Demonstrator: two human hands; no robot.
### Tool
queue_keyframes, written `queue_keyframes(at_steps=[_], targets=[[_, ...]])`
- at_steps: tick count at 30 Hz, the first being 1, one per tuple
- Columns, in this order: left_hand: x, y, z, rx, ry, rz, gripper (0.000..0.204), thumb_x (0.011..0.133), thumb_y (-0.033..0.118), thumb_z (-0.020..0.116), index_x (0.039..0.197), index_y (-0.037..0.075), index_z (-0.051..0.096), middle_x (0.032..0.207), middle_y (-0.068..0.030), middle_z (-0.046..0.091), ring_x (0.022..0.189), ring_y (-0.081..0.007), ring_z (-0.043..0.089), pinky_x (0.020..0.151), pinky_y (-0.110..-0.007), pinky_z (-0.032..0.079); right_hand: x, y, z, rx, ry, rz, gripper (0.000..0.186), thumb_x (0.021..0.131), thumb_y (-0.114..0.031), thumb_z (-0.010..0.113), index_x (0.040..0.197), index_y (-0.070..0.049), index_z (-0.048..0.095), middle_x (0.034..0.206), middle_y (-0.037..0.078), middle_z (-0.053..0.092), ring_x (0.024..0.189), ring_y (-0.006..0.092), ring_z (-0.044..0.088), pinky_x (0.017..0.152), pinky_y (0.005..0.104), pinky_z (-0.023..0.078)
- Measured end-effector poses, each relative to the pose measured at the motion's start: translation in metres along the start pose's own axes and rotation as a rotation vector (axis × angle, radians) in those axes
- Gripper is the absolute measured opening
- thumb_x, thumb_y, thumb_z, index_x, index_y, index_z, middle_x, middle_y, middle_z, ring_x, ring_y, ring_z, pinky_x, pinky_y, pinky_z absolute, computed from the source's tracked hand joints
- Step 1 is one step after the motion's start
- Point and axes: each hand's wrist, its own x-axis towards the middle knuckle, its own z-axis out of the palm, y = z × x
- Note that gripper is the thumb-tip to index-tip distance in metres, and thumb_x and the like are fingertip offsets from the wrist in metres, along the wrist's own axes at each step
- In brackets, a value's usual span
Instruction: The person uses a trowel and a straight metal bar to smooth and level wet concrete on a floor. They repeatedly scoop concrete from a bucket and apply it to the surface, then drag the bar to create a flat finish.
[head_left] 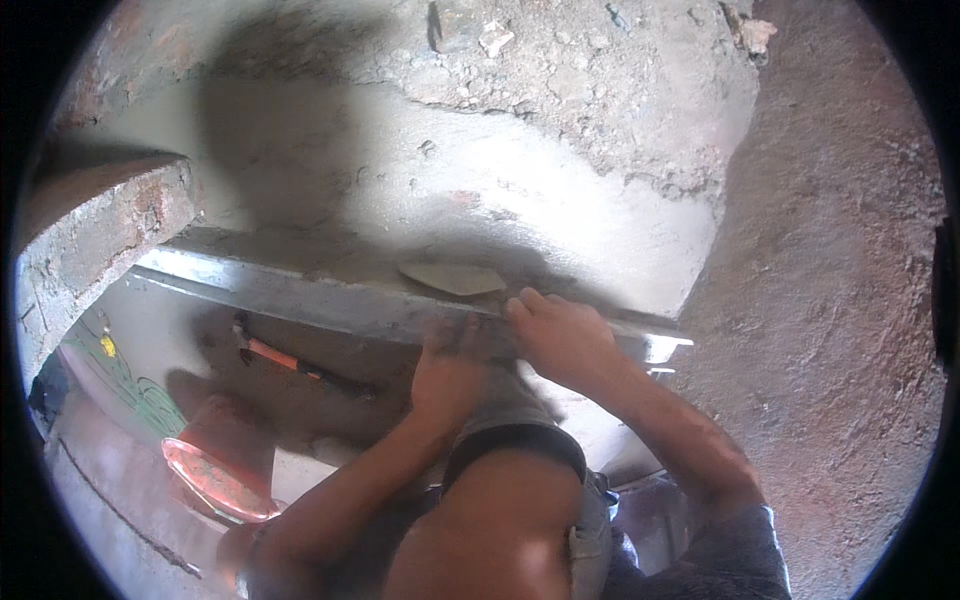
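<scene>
A long, pale metal bar (270, 288) runs across the view along the front edge of a smooth grey mortar surface (440, 170). My left hand (450, 365) grips the bar's near side at about the middle; shadow and blur soften its fingers. Just to its right, my right hand (565, 338) has its fingers curled over the bar's top edge. A flat, pale, leaf-shaped piece (455, 278) lies on the mortar by the bar, close to my right fingertips. Whether it is a trowel blade I cannot tell.
A hammer with an orange handle (285, 355) lies below the bar on the left. Nearer stands a reddish bucket (225, 470). A rough masonry block (110, 235) juts in at left, and a coarse brown wall (830, 300) rises at right. My bare knee (510, 500) is between my arms.
</scene>
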Motion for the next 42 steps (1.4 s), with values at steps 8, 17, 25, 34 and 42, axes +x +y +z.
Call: queue_keyframes(at_steps=[8,17,25,34,42], targets=[[0.001,0.003,-0.010,0.025,0.071,-0.038,0.050,0.094,0.027,0.054,0.140,0.008,0.058,0.143,-0.0169,0.059,0.126,-0.0374,0.060,0.118,-0.058,0.027,-0.074,0.040,0.009,-0.090,-0.147,0.091,0.025,0.091,-0.013,0.058,0.115,-0.008,0.055,0.110,0.015,0.060,0.096,0.0318,0.070,0.072,0.0433,0.060],[-0.002,-0.001,-0.001,0.091,0.025,-0.015,0.054,0.095,0.023,0.051,0.147,0.007,0.051,0.145,-0.0171,0.057,0.128,-0.0387,0.059,0.120,-0.059,0.024,-0.125,0.052,-0.038,0.058,-0.164,0.432,0.023,0.101,-0.030,0.052,0.116,-0.015,0.059,0.113,0.015,0.070,0.092,0.0357,0.072,0.077,0.0467,0.059],[0.006,-0.001,0.005,0.091,0.019,0.029,0.054,0.097,0.023,0.046,0.148,0.007,0.048,0.148,-0.0159,0.055,0.127,-0.0385,0.059,0.120,-0.060,0.022,-0.162,0.066,0.003,-1.184,0.061,-0.071,0.025,0.103,-0.023,0.050,0.121,-0.012,0.064,0.060,-0.003,0.044,0.047,0.0073,0.046,0.041,0.0239,0.044],[-0.179,-0.125,-0.172,-0.310,-0.301,0.000,0.037,0.097,0.032,0.052,0.119,0.006,0.069,0.114,-0.0233,0.069,0.104,-0.0379,0.068,0.100,-0.049,0.048,-0.056,-0.139,-0.179,-0.208,0.348,-0.331,0.025,0.084,-0.001,0.062,0.109,0.002,0.062,0.095,0.021,0.065,0.079,0.0418,0.065,0.070,0.0457,0.053],[-0.587,-0.165,0.068,-0.687,1.633,-1.434,0.053,0.100,0.034,0.060,0.139,-0.002,0.055,0.133,-0.0179,0.064,0.120,-0.0251,0.062,0.101,-0.037,0.048,0.038,-0.544,0.006,-1.195,0.314,-1.188,0.025,0.092,-0.017,0.061,0.113,-0.004,0.065,0.104,0.014,0.070,0.089,0.0280,0.072,0.072,0.0398,0.059]])
